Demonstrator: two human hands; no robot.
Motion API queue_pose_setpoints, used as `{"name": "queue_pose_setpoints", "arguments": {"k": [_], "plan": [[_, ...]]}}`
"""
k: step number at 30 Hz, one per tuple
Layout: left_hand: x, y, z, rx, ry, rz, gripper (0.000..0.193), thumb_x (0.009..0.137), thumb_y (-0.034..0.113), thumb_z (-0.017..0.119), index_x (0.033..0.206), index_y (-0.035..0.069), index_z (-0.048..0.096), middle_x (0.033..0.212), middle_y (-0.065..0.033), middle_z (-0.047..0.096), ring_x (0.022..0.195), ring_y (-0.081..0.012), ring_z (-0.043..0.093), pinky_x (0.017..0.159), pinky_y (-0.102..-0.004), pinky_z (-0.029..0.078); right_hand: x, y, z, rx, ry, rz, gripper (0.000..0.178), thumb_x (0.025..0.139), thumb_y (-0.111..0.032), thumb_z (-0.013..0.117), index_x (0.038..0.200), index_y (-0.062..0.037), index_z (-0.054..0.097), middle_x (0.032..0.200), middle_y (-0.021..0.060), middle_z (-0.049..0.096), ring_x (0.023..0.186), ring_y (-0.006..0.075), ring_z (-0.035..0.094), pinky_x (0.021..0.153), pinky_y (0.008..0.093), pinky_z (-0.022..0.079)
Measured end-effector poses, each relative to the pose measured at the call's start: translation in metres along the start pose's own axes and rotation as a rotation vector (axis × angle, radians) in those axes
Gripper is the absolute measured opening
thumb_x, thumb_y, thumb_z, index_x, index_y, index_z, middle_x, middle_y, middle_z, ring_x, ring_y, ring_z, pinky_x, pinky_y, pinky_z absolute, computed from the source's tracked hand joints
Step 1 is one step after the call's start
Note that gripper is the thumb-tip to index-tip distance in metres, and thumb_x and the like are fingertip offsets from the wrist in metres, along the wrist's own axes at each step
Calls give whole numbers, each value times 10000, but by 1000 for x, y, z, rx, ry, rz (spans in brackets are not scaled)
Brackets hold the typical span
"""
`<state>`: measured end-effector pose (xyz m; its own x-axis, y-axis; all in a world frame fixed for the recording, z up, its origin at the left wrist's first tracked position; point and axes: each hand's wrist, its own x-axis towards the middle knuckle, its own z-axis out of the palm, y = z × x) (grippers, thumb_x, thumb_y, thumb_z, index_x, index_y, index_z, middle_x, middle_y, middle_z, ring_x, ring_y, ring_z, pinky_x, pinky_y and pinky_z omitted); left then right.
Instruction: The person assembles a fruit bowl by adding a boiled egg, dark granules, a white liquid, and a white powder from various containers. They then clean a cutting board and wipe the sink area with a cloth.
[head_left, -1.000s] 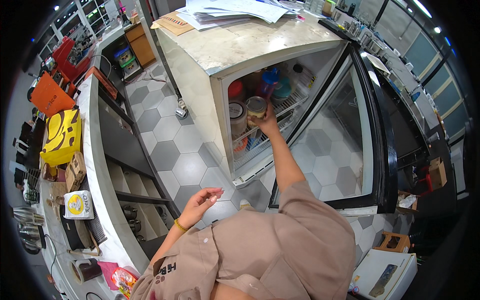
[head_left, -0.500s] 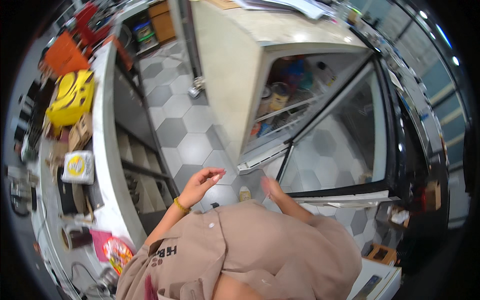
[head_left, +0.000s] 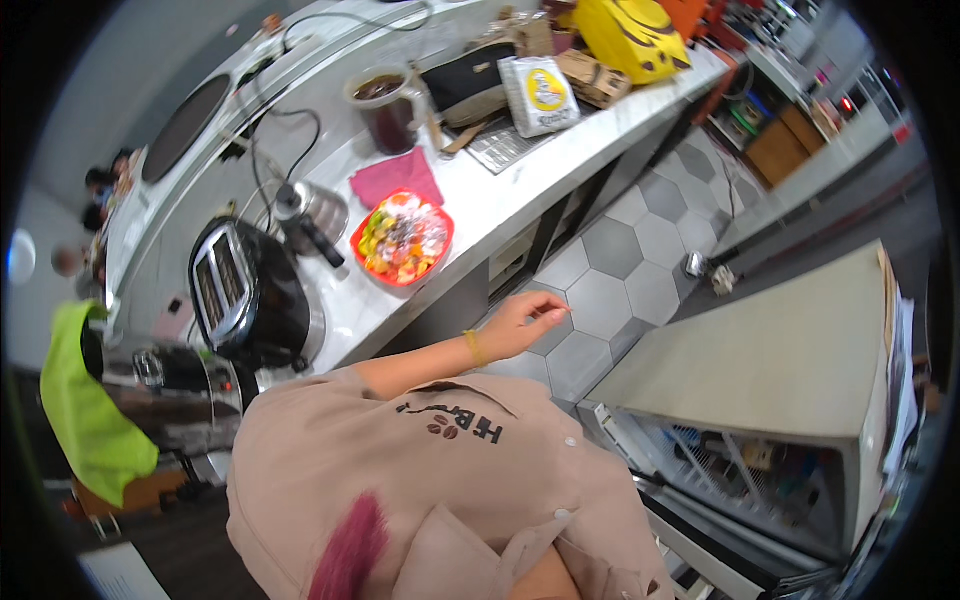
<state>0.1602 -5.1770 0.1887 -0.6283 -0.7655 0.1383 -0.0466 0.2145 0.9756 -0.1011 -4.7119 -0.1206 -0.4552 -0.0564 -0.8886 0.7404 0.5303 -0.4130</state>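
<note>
My left hand (head_left: 528, 323) hangs in the air beside the counter, fingers loosely bent and holding nothing. A yellow band circles its wrist. My right hand is out of sight. On the counter (head_left: 545, 165) nearest my left hand sits a red-rimmed bowl (head_left: 402, 238) of colourful cut pieces with a white topping. Behind it lies a pink cloth (head_left: 397, 182). A glass pitcher (head_left: 388, 115) of dark liquid stands farther back. To the bowl's left are a metal kettle (head_left: 318, 215) with a black handle and a black toaster (head_left: 245, 290).
A white pouch (head_left: 541, 95), a dark bag (head_left: 468, 85) and a yellow bag (head_left: 630, 40) stand along the far counter. Right of me is a low fridge (head_left: 770, 350) with its glass door (head_left: 745, 540) ajar. A green cloth (head_left: 85, 400) hangs at the left over grey hexagonal floor tiles.
My view has turned left, from the fridge toward the counter. The left hand stays raised before me. My right hand has left the view.
</note>
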Motion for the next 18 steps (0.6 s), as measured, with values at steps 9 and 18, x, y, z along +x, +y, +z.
{"name": "queue_pose_setpoints", "arguments": {"k": [9, 18], "plan": [[-112, -41, -44, 48, 1136, 8, 388, 976, 182, 600, 1302, 23, 461, 1255, -110, 471, 1015, -167, 539, 900, -304, 470, -39, -167, 206, -246, -392, -424, 372, 979, -360, 559, 1181, -54, 625, 1071, 99, 639, 932, 208, 611, 773, 360, 503], [-104, -28, -125, -621, 966, -46, 573, 1041, 389, 432, 1518, 97, 306, 1429, -6, 472, 1209, -118, 512, 891, -297, 445, -328, -280, 510, -825, -1374, -1106, 479, 1052, -265, 444, 1460, -16, 411, 848, 75, 634, 639, 122, 592, 569, 267, 499]]}}
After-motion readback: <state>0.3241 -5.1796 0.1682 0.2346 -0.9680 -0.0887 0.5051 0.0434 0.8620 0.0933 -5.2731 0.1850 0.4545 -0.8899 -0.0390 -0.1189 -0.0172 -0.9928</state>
